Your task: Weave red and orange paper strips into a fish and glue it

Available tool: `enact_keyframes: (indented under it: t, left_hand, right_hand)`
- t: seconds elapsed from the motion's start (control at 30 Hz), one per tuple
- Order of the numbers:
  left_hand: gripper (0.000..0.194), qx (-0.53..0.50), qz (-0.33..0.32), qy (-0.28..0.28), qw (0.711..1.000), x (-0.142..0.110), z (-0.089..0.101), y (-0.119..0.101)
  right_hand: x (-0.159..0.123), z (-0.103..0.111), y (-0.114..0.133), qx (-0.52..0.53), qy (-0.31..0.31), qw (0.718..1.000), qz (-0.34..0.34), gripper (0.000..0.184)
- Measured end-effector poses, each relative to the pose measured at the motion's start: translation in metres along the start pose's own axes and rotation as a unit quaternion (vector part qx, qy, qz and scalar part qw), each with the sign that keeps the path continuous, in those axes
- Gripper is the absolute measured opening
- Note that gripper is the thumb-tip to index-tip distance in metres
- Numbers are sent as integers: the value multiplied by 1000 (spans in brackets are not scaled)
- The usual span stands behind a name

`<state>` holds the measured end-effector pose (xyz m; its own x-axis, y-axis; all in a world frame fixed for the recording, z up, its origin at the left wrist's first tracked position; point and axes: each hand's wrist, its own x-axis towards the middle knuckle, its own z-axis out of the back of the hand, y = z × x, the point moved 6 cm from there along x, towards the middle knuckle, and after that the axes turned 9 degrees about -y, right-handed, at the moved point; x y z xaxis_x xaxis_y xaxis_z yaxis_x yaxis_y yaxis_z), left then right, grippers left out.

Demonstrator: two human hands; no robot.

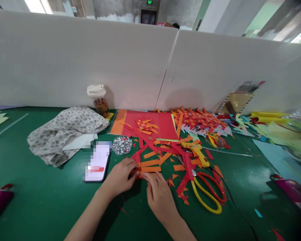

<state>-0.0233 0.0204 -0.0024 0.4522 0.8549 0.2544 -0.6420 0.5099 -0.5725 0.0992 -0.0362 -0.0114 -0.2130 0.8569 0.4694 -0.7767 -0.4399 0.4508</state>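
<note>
In the head view, orange and red paper strips (151,169) meet between my two hands, low in the middle of the table. My left hand (122,175) is closed on the strips' near ends from the left, its fingertips partly hidden. From the right, my right hand (162,195) grips the same strips with thumb and forefinger. Orange strips fan out beyond my fingers to the right. Just past them sits a clear round dish of googly eyes (122,145). A woven red and orange paper fish (143,125) rests on red paper sheets (167,125).
Scissors (208,195) and a yellow glue gun (197,152) lie right of my hands among paper scraps. A phone (98,164), a patterned cloth (62,134) and a lidded cup (98,98) stand left. Several woven fish (203,120) are piled by the white partition (77,60).
</note>
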Motion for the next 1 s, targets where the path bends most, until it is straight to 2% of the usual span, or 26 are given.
enact_keyframes:
  t: [0.27, 0.43, 0.5, 0.57, 0.63, 0.7, 0.77, 0.83, 0.93, 1.0]
  left_hand:
    - [27, 9, -3, -7, 1000, 0, -1, 0]
    - [33, 16, -3, -2, 1000, -1, -4, 2]
    - [35, 18, -2, -1, 1000, -1, -4, 2]
    - [36, 20, -2, 3, 1000, -1, -4, 2]
    - [35, 23, -1, 6, 1000, -1, -5, 2]
    - [32, 25, 0, 6, 1000, -2, -5, 3]
    - [32, 23, 2, 4, 1000, -2, -5, 3]
    - [31, 21, 5, 4, 1000, -2, -5, 3]
    - [32, 22, 6, 2, 1000, -2, -6, 4]
    - [32, 21, 6, 1, 1000, -2, -6, 4]
  right_hand:
    - [0, -2, 6, -32, -4, 999, 37, 36]
    - [-1, -3, 9, -25, 16, 999, 32, 38]
    - [1, 3, 6, -14, 9, 999, 30, 35]
    - [5, 20, -6, -23, -39, 999, 14, 27]
    - [7, 45, -30, -70, -118, 990, -40, 20]
    - [5, 69, -59, -144, -170, 971, -83, 21]
    - [-1, 88, -88, -233, -171, 948, -135, 30]
    - [-7, 98, -109, -312, -153, 924, -158, 40]
    - [-17, 99, -123, -336, -109, 918, -180, 42]
    - [-21, 98, -124, -329, -113, 918, -192, 39]
